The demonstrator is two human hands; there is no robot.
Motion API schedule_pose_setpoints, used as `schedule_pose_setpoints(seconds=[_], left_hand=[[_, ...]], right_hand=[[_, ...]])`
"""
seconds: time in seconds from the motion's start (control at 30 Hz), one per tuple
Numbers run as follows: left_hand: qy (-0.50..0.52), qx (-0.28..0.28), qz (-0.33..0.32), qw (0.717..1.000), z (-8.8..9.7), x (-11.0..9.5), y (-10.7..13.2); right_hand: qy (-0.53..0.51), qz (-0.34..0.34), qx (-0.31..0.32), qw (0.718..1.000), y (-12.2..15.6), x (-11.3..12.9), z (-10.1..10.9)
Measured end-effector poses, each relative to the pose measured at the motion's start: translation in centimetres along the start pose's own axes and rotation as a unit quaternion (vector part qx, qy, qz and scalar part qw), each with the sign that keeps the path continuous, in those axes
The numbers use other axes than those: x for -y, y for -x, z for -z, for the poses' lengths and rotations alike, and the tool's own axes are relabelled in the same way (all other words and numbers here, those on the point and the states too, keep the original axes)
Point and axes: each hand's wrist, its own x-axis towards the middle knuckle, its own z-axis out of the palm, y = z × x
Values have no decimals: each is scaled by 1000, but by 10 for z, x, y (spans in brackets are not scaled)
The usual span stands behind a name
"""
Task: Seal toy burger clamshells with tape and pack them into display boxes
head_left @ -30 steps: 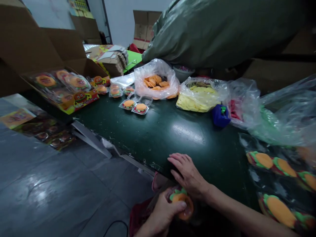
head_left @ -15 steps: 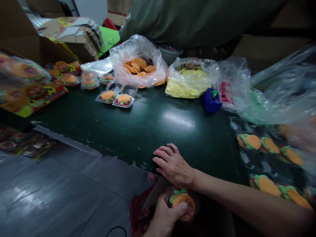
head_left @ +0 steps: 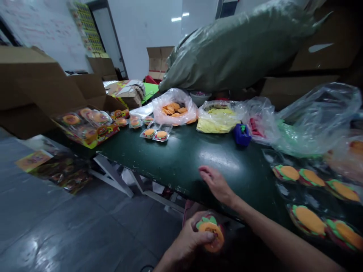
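My left hand [head_left: 188, 238] is closed round a burger-shaped piece [head_left: 212, 243] with an orange top and green frill, apparently in a clear pack, below the table's front edge. The thumb lies across its top. Over the dark green table [head_left: 181, 162], near that edge, my right hand [head_left: 217, 183] holds nothing, its fingers stretched out and slightly bent. Two burger pieces in an open clear blister pack [head_left: 161, 136] stand farther back. At the right, several more burger pieces [head_left: 309, 219] lie in clear trays.
Along the back are bags of orange discs [head_left: 173, 109], yellow pieces [head_left: 217, 122] and red pieces [head_left: 256, 127], plus a blue tape dispenser [head_left: 242, 135]. A display box [head_left: 95, 138] of packed burgers stands at the left. A large sack [head_left: 235, 56] lies behind.
The view has tilted up and swung left, showing more wall and floor. My right hand has come away from the table's front edge. My left hand still grips the burger piece.
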Motion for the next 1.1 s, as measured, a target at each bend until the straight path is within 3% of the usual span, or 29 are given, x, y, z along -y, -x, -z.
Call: schedule_pose_setpoints(seconds=[0.13, 0.23, 0.3, 0.5, 0.63, 0.7, 0.83, 1.0, 1.1], left_hand=[[-39, -12, -37, 998, -17, -22, 19], [-109, -7, -34, 993, -35, -40, 21], [-176, 7, -24, 984, -45, -51, 17], [-346, 59, 5, 936, -59, -75, -13], [-401, 87, 4, 912, -64, -83, -37], [-391, 96, 14, 915, -65, -85, -46], [-328, 106, 63, 937, -64, -86, -62], [-262, 85, 103, 956, -67, -74, -71], [-199, 89, 140, 966, -69, -66, -66]], right_hand=[[-124, -74, 36, 989, 47, 22, 43], [-294, -174, 66, 937, 84, 39, 60], [-344, -189, 57, 918, 96, 46, 65], [-376, -167, 47, 910, 90, 33, 83], [-342, -163, 28, 925, 84, 15, 92], [-353, -173, 23, 919, 83, 8, 95], [-433, -199, 57, 877, 84, -2, 99], [-382, -238, 24, 893, 89, -6, 99], [-395, -273, 31, 877, 95, -8, 101]])
